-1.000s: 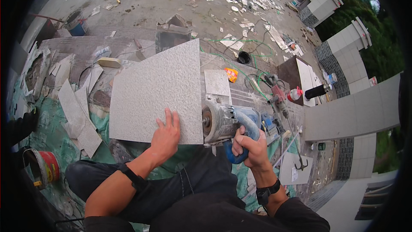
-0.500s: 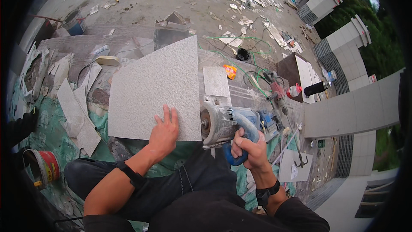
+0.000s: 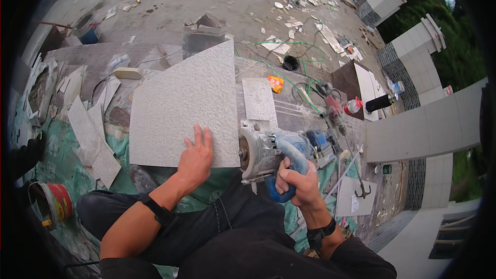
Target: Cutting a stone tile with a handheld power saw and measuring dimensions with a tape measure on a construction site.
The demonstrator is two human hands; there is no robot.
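A large speckled pale stone tile [image 3: 183,98] lies before me, its near edge over my lap. My left hand [image 3: 196,156] rests on its lower part with fingers stretched out and slightly apart. My right hand [image 3: 297,183] is closed on the looped blue handle of a dusty tile-cutting saw [image 3: 256,152]. The saw's disc faces the tile's right edge, close beside it; whether they touch I cannot tell. Behind the saw a smaller pale tile [image 3: 258,101] lies flat.
Offcuts [image 3: 90,134] lie left on green sheeting, near a red bucket [image 3: 59,199]. To the right are a pink power drill [image 3: 335,108], an orange packet [image 3: 275,83], bottles [image 3: 380,103], green hoses and pillars [image 3: 423,129]. A dark-clad foot or limb [image 3: 26,152] shows at the left edge.
The tile and the saw have shifted slightly up and left in view, along with the surroundings. Both hands keep the same places on them.
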